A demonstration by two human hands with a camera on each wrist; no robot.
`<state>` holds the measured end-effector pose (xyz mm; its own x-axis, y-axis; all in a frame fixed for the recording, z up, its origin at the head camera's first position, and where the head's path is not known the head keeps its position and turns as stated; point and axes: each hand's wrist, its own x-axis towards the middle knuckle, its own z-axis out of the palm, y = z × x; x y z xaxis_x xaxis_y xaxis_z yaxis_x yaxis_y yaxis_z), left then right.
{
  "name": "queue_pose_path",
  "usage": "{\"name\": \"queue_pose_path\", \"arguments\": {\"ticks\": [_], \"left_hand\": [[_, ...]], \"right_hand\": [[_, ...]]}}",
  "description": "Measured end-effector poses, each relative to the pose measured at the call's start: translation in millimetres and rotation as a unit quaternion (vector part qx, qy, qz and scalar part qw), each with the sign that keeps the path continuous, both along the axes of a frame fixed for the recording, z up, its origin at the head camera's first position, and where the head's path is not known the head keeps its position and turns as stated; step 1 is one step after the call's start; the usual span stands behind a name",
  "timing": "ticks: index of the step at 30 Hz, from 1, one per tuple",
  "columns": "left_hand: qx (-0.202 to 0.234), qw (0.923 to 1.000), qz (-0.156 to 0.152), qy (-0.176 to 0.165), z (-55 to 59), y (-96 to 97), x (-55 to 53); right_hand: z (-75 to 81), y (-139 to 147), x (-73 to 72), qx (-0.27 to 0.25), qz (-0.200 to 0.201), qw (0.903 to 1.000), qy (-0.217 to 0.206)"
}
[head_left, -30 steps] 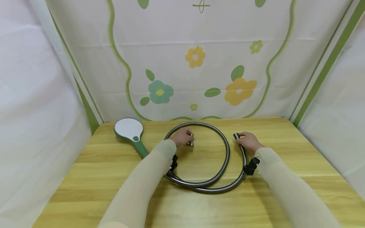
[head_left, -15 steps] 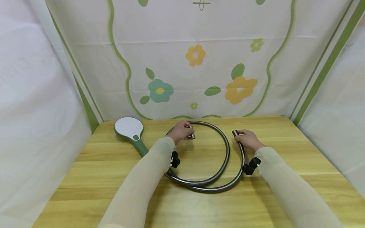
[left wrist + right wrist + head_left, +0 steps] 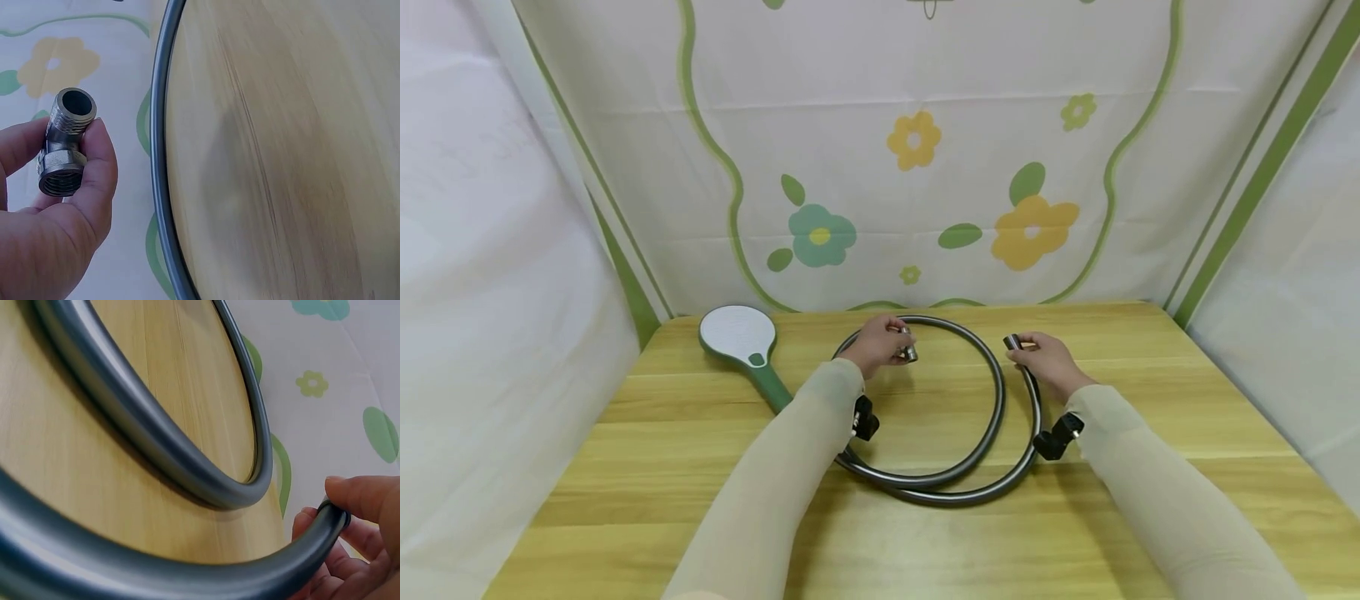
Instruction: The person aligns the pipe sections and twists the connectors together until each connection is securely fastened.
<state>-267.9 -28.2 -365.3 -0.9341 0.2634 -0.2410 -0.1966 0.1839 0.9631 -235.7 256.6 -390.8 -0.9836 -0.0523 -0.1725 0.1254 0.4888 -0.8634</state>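
My left hand [image 3: 874, 343] pinches a short metal elbow fitting [image 3: 65, 140] between thumb and fingers, raised above the table. The left wrist view shows its outer-threaded end pointing up and a nut with inner threads below. Off to the right, my right hand [image 3: 1051, 365] grips a dark grey shower hose [image 3: 1001, 392] just below its metal end piece, which points up and leftward. In the right wrist view the thumb and fingers [image 3: 359, 494] close round the hose near that end. The fitting and hose end are apart. Most of the hose lies looped on the table.
A green-handled shower head [image 3: 737, 331] with a pale face lies at the table's back left, its handle partly behind my left sleeve. The wooden table [image 3: 1120, 500] ends at a flower-printed cloth [image 3: 970, 167], with white cloth on both sides.
My left hand has lifted the elbow fitting and tilted it. My right hand has moved slightly left and away from me with the hose end. The shower head stays in place.
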Motion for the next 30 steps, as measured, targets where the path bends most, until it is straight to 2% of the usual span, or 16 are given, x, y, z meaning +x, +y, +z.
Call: {"name": "queue_pose_path", "arguments": {"ticks": [7,21,30], "left_hand": [[0.008,0.9999,-0.003,-0.009,6.7,-0.3,3.1],[0.051,0.9978,0.034,-0.025,2.4,4.4,-0.6],[0.072,0.9965,0.04,-0.016,4.9,5.7,-0.4]], "right_hand": [[5.6,-7.5,2.1,0.01,0.013,0.9997,0.017],[14.0,-21.8,6.3,0.036,0.035,0.9981,0.037],[19.6,-27.3,10.9,0.052,0.039,0.9967,0.049]]}}
